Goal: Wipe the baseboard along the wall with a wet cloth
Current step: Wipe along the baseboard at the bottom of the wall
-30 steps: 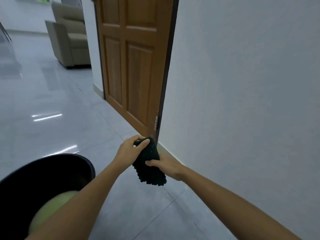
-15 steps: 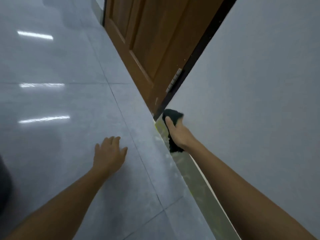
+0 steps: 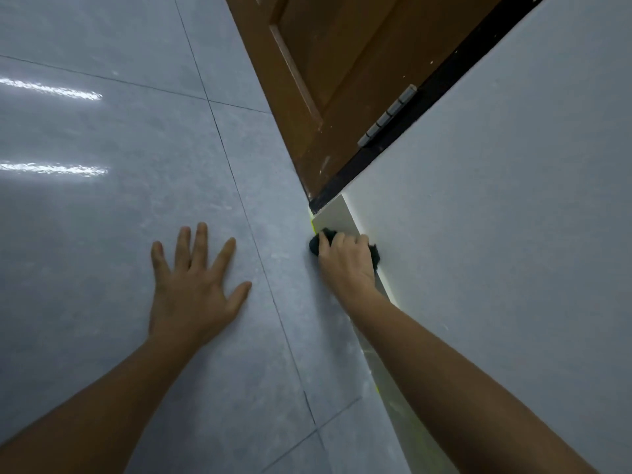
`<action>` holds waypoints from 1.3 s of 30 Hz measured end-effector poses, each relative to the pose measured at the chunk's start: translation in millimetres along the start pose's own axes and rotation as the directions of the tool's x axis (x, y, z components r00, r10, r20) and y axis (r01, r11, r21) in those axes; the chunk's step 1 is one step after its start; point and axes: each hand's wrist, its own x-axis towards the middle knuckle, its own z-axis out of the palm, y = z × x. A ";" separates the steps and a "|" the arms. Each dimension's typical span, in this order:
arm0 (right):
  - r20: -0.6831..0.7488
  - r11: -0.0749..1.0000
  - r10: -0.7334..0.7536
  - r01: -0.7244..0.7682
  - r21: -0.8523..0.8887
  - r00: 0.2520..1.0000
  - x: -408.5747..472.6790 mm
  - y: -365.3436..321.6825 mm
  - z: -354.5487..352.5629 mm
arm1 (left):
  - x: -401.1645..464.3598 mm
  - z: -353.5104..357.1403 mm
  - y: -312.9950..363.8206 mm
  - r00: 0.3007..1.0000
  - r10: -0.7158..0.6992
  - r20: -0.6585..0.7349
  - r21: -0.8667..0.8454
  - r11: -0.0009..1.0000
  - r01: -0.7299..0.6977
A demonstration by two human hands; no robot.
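Observation:
A white baseboard (image 3: 333, 217) runs along the foot of the pale wall (image 3: 496, 217), starting at the door frame. My right hand (image 3: 347, 261) presses a dark cloth (image 3: 316, 244) flat against the baseboard, a little below its door-side end; the hand covers most of the cloth. Lower down, my forearm hides much of the baseboard. My left hand (image 3: 195, 285) lies flat on the grey floor tiles (image 3: 102, 234) with its fingers spread and nothing in it.
A brown wooden door (image 3: 325, 80) with a metal hinge (image 3: 388, 116) and a black frame (image 3: 393, 145) stands just beyond the cloth. Glossy tiles stretch to the left, with light streaks reflected on them.
My head has dropped closer to the floor. My left hand let go of the cloth and settled flat on the tiles. My right hand carried the cloth to the baseboard and slid slightly along it.

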 end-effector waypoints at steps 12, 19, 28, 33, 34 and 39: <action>-0.012 0.988 -0.028 0.025 -0.155 1.000 31.4 -4.3 -13.6 | 0.3 -3.0 2.2 1.000 -0.004 0.003 0.032 0.999 0.004; 0.100 0.991 -0.101 0.109 -0.079 0.990 -14.5 -6.6 3.9 | -1.3 -3.5 2.0 1.000 -0.010 -0.002 0.009 1.000 0.010; 0.239 0.911 0.149 -0.227 0.344 0.959 40.7 -31.3 -10.3 | -0.4 -1.9 2.7 1.000 -0.016 0.002 0.036 0.999 0.016; 0.437 0.582 0.244 -0.492 0.648 0.866 -12.7 -34.6 -0.8 | -2.1 -2.4 1.7 1.000 0.002 0.014 0.013 1.000 -0.002; 0.456 0.560 0.244 -0.508 0.654 0.856 -27.4 -35.9 1.1 | -2.6 -2.8 2.4 1.000 0.004 0.010 0.006 1.000 -0.004; 0.366 0.666 0.295 -0.464 0.584 0.883 -11.1 -39.1 4.0 | -2.1 -1.8 3.6 1.000 0.000 -0.001 0.011 1.000 0.000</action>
